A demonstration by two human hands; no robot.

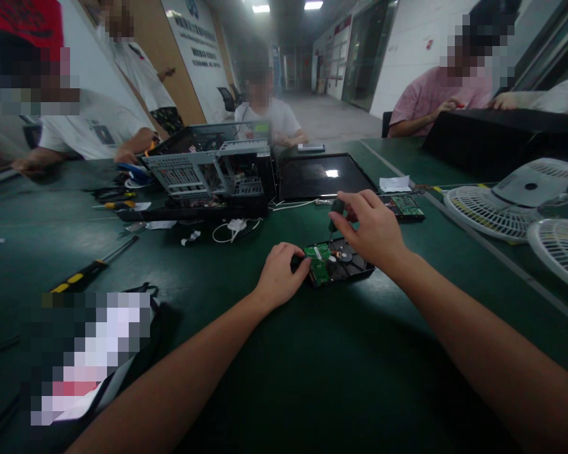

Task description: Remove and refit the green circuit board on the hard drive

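Note:
A hard drive (355,267) lies on the green table with its green circuit board facing up. My left hand (282,272) grips its left end, fingers curled and thumb against the edge. Above the drive, my right hand (372,227) pinches a small dark-handled screwdriver (337,211), held nearly upright. Its thin shaft points down at the drive near the board's edge; whether the tip touches a screw is too small to tell. Just behind my right hand lies a second drive with a green board (407,208).
An opened computer case (208,170) and a flat black panel (319,176) stand behind the drive. White fans (492,205) lie at right, a black box (492,142) beyond. At left are a yellow-black screwdriver (82,275) and a blurred-out item (99,353). Several people sit around the table.

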